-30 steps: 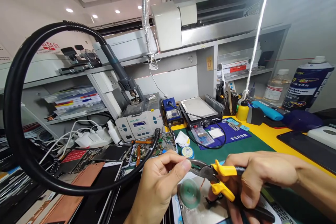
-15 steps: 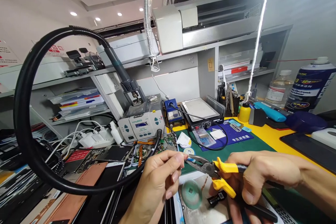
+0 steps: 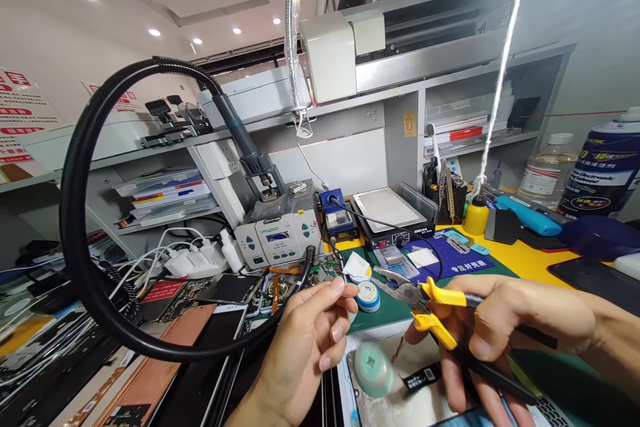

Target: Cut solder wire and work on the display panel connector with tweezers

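Near the front edge of the bench, right hand grips yellow-handled pliers, nose pointing left, jaws slightly parted. Left hand sits just left of the tips, thumb and forefinger pinched nearly together, contents too small to tell. Green suction cup lies below, between both hands.

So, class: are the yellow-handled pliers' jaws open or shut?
Open. The pliers in the right hand show spread handles and parted jaws, gripping nothing visible.
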A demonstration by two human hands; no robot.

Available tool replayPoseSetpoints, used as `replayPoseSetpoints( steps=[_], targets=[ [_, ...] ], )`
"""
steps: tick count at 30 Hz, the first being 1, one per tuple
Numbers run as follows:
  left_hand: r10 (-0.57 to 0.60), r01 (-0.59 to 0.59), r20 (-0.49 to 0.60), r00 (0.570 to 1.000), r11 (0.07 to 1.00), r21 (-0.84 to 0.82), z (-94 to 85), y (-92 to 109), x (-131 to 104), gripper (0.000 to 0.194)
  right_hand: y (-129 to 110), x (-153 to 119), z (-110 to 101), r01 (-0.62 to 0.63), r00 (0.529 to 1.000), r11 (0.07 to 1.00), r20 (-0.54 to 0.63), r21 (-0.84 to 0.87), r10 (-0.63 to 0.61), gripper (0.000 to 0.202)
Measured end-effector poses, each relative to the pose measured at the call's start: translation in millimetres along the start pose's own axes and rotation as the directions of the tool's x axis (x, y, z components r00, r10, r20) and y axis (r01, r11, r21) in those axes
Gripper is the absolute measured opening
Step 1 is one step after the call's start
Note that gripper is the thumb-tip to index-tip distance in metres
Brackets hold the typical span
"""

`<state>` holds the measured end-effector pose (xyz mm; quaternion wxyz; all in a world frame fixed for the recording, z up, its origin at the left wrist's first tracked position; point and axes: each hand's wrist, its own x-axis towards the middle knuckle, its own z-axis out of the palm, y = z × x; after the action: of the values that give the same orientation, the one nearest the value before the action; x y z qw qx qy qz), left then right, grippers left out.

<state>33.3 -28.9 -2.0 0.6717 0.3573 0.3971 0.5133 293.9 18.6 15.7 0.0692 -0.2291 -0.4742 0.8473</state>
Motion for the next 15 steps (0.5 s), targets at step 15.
replayPoseSetpoints(
  steps=[15],
  targets=[
    [0.352, -0.297, -0.266, 0.898, 0.928, 0.223, -26.7, 41.6, -61.5, 0.023, 11.2, -9.0, -26.4, -0.197, 0.977, 0.973, 0.061, -0.123, 0.205, 0.054]
  ],
)
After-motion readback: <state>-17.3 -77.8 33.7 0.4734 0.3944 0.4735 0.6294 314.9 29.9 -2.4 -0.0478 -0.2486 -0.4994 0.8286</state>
